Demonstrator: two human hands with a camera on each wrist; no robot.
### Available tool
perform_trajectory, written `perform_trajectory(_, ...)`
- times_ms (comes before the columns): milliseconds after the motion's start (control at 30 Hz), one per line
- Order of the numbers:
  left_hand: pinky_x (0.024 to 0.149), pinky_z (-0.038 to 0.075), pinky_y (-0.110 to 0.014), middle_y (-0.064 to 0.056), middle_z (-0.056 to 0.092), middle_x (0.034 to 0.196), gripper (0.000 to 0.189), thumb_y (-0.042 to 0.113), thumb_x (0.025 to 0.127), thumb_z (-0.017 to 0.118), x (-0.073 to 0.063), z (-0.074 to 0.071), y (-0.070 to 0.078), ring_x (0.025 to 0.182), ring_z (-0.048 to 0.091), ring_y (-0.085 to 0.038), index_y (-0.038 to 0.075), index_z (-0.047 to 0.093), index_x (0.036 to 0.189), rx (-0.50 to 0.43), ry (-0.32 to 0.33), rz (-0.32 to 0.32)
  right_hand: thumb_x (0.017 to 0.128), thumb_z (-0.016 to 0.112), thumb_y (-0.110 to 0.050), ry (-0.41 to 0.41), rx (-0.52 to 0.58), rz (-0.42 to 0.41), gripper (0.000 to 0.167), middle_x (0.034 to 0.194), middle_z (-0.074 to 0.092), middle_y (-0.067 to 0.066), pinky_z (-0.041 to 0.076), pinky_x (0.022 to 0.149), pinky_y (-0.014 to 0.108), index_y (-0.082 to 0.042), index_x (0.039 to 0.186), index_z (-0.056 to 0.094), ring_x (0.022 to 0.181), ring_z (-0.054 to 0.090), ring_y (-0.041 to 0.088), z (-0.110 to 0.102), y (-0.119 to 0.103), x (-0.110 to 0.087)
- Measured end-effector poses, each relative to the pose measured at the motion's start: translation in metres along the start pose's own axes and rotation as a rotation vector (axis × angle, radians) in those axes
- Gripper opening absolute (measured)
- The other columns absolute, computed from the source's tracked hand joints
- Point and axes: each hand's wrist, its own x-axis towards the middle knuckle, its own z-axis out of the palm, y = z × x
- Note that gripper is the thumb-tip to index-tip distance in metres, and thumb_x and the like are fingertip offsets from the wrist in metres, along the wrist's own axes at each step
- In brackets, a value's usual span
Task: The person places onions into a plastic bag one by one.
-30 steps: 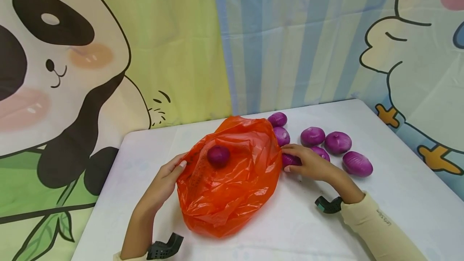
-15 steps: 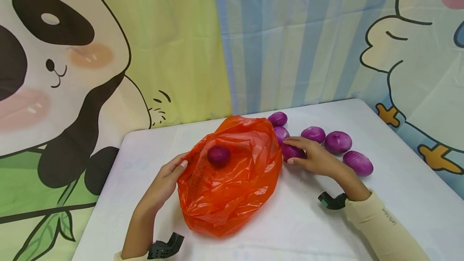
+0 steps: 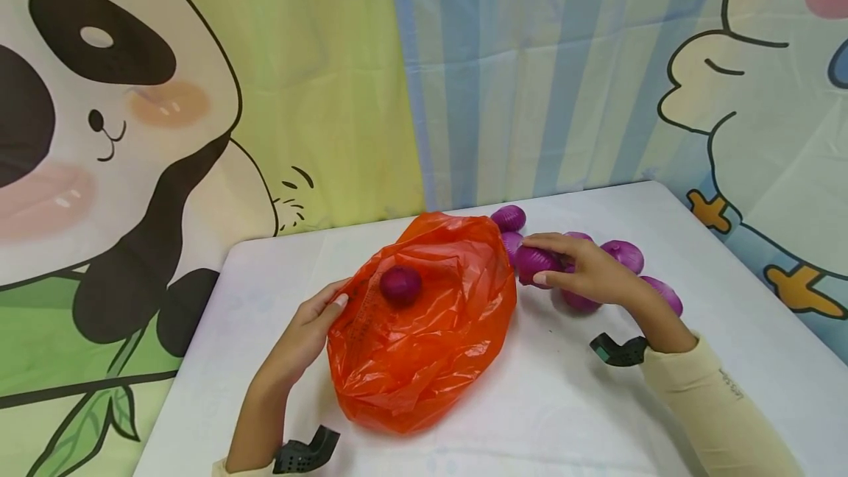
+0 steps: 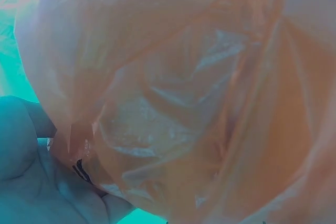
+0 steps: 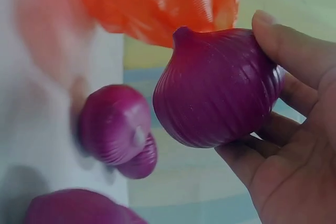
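My right hand (image 3: 592, 271) grips a purple onion (image 3: 535, 263), thumb on one side and fingers on the other. In the right wrist view this onion (image 5: 215, 87) is held above the table with its pointed tip toward the orange-red plastic bag. My left hand (image 3: 301, 333) holds the left edge of that plastic bag (image 3: 424, 348), thumb on the near side. The bag lies spread in the middle of the table with its mouth toward me. One onion (image 3: 400, 284) shows within it. Translucent plastic (image 4: 173, 103) fills most of the left wrist view.
Two onions, the farther one (image 3: 509, 218) near the back edge, lie right beside the bag. Several more, including one onion (image 3: 623, 256), sit partly behind my right hand and forearm. A patterned cloth backdrop (image 3: 331, 94) stands behind the white table (image 3: 550, 396).
My right hand has drawn the onion from the bag's right edge, raising it away from me and slightly rightward. The left hand and the bag have barely shifted.
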Motion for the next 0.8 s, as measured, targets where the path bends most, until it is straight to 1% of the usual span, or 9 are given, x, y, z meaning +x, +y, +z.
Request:
perform_trajectory(200, 0.104, 0.04, -0.045, -0.006, 0.047, 0.144, 0.042, 0.028, 0.105, 0.044, 0.0, 0.001, 0.0, 0.132, 0.042, -0.025, 0.01, 0.046, 0.143, -0.005, 0.01, 0.018, 0.087, 0.074, -0.015, -0.029, 0.04, -0.059, 0.057, 0.139, 0.052, 0.014, 0.056, 0.082, 0.042, -0.008, 0.139, 0.053, 0.119, 0.053, 0.036, -0.006, -0.015, 0.01)
perform_trajectory(367, 0.104, 0.041, -0.041, -0.005, 0.047, 0.143, 0.042, 0.029, 0.105, 0.045, 0.0, 0.001, -0.001, 0.131, 0.043, -0.023, 0.011, 0.047, 0.143, 0.001, 0.025, 0.012, 0.087, 0.074, -0.014, -0.071, 0.07, -0.118, 0.058, 0.141, 0.05, 0.014, 0.056, 0.081, 0.038, -0.008, 0.14, 0.052, 0.12, 0.054, 0.035, -0.009, -0.031, 0.021)
perform_trajectory(500, 0.104, 0.041, -0.042, -0.005, 0.047, 0.143, 0.042, 0.029, 0.104, 0.046, 0.001, 0.001, -0.001, 0.132, 0.043, -0.024, 0.011, 0.047, 0.143, 0.007, 0.035, 0.005, 0.087, 0.075, -0.017, -0.101, 0.084, -0.112, 0.059, 0.142, 0.049, 0.013, 0.056, 0.081, 0.038, -0.009, 0.141, 0.052, 0.121, 0.053, 0.034, -0.009, -0.041, 0.029)
perform_trajectory(633, 0.105, 0.039, -0.043, -0.007, 0.046, 0.144, 0.043, 0.029, 0.104, 0.046, 0.001, 0.002, -0.001, 0.133, 0.042, -0.026, 0.011, 0.046, 0.143, 0.01, 0.034, 0.007, 0.087, 0.075, -0.019, -0.147, 0.1, -0.102, 0.059, 0.141, 0.05, 0.011, 0.055, 0.085, 0.037, -0.011, 0.141, 0.053, 0.122, 0.052, 0.032, -0.008, -0.05, 0.038)
perform_trajectory(733, 0.104, 0.04, -0.044, -0.007, 0.046, 0.145, 0.043, 0.029, 0.104, 0.046, 0.002, 0.002, 0.0, 0.132, 0.043, -0.026, 0.011, 0.046, 0.143, 0.02, 0.038, 0.009, 0.087, 0.075, -0.019, -0.179, 0.11, -0.114, 0.058, 0.139, 0.051, 0.009, 0.055, 0.083, 0.035, -0.013, 0.141, 0.053, 0.118, 0.054, 0.029, -0.007, -0.056, 0.046)
perform_trajectory(800, 0.103, 0.041, -0.044, -0.007, 0.046, 0.144, 0.043, 0.029, 0.104, 0.047, 0.002, 0.003, 0.0, 0.132, 0.043, -0.026, 0.011, 0.046, 0.143, 0.026, 0.043, 0.008, 0.088, 0.074, -0.019, -0.202, 0.138, -0.116, 0.058, 0.14, 0.05, 0.007, 0.057, 0.081, 0.035, -0.014, 0.141, 0.053, 0.115, 0.056, 0.027, -0.006, -0.059, 0.051)
